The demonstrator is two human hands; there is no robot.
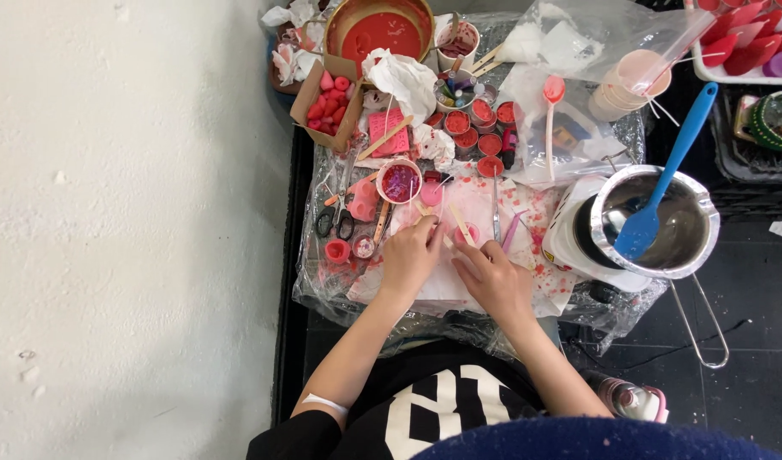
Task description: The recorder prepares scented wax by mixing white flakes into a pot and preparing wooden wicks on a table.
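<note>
My left hand [410, 255] and my right hand [490, 274] rest on a stained white paper [527, 213] at the front of a small cluttered table. Between their fingertips sits a small pink round cup [466, 233] with a wooden stick [461, 223] lying across it. My left fingers pinch near one end of the stick; my right fingers touch the cup's near side. A paper cup of dark red bits [399, 181] stands just beyond my left hand. Whether either hand truly grips anything is hard to tell.
A metal pot [698, 243] with a blue spatula [663, 175] sits on a white hotplate at right. Scissors [334, 223], small red-filled cups [476, 128], a box of pink pieces [327, 98], a red bowl [380, 30] and plastic bags [578, 34] crowd the table. A white wall lies left.
</note>
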